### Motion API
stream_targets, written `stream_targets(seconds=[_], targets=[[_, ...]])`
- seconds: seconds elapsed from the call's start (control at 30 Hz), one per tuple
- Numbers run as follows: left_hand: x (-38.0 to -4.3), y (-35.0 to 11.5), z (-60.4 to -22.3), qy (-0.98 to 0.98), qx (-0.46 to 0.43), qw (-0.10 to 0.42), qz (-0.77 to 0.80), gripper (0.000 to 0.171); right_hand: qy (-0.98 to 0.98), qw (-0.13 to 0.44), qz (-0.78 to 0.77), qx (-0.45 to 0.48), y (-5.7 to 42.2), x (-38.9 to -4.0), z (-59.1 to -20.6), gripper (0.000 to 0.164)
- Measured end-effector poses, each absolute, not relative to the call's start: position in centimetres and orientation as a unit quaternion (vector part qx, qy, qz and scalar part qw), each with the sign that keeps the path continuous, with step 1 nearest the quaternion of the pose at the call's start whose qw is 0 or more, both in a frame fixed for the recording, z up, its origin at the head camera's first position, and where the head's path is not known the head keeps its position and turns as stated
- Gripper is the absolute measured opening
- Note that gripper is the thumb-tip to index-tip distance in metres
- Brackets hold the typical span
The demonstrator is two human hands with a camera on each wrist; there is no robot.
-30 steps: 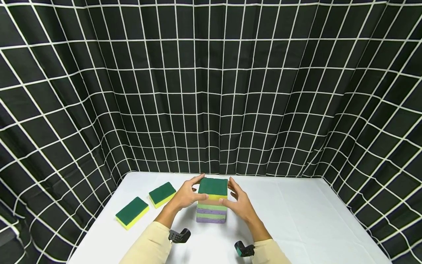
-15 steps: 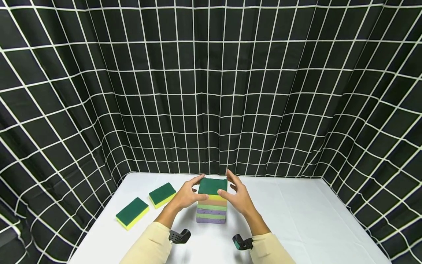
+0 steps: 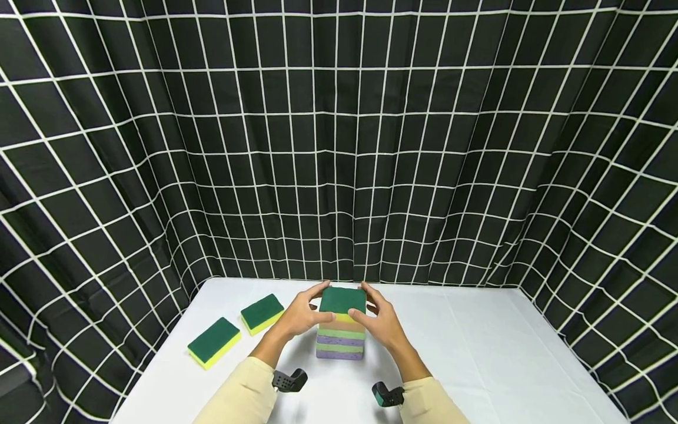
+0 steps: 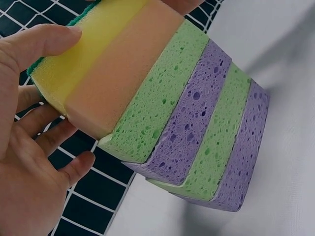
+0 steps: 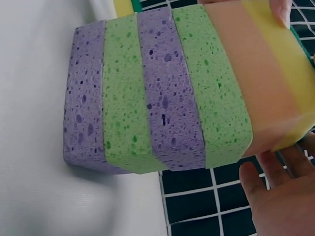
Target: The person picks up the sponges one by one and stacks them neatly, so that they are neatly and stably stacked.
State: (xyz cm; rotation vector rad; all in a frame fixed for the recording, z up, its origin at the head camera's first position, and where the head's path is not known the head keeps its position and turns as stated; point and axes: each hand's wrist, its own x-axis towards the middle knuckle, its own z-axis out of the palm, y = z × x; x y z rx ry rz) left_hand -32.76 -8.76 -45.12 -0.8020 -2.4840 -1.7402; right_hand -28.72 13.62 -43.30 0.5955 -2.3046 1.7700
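Observation:
A stack of sponges stands upright on the white table, layered purple [image 5: 83,98] at the bottom, then green [image 5: 125,98], purple [image 5: 167,88], green [image 5: 214,88] and orange [image 4: 118,69]. On top lies a yellow sponge with a dark green scouring face [image 3: 342,299]. My left hand [image 3: 298,313] holds this top sponge at its left end, thumb on the yellow front side and index finger at the far corner. At the right end my right hand [image 3: 382,323] grips it likewise, thumb at the front edge, index finger at the back. Some fingertips are hidden behind the stack.
Two more yellow sponges with green faces lie to the left on the table, a nearer sponge [image 3: 214,343] and a farther sponge [image 3: 262,313]. A black curtain with white grid lines [image 3: 339,147] surrounds the back and sides of the white table [image 3: 477,353].
My right hand's fingers lifted, then came down at the top sponge's far right corner. Its thumb moved up slightly onto the front edge. The left hand and the stack look unmoved.

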Motion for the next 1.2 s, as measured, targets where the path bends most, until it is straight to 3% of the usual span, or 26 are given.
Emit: stream_targets(seconds=[0.3, 0.53, 0.73, 0.9, 1.2], targets=[[-31.0, -8.5, -42.9, -0.794, -0.255, 0.012, -0.552, 0.078, -0.776, 0.085, 0.593, 0.197, 13.7, -28.9, -43.6, 0.070], [-32.1, -9.1, -43.8, -0.797, -0.266, 0.040, -0.541, 0.077, -0.774, 0.086, 0.597, 0.194, 13.7, -28.7, -43.6, 0.070], [-30.6, -9.3, -41.4, -0.790, -0.260, 0.056, -0.552, 0.075, -0.773, 0.088, 0.597, 0.196, 13.9, -28.8, -43.5, 0.070], [-28.7, -9.7, -38.2, -0.781, -0.270, 0.092, -0.556, 0.069, -0.776, 0.091, 0.596, 0.187, 14.0, -28.8, -43.5, 0.070], [-27.3, -11.5, -36.8, -0.772, -0.249, 0.179, -0.557, 0.067, -0.765, 0.081, 0.608, 0.196, 14.0, -28.7, -43.5, 0.070]])
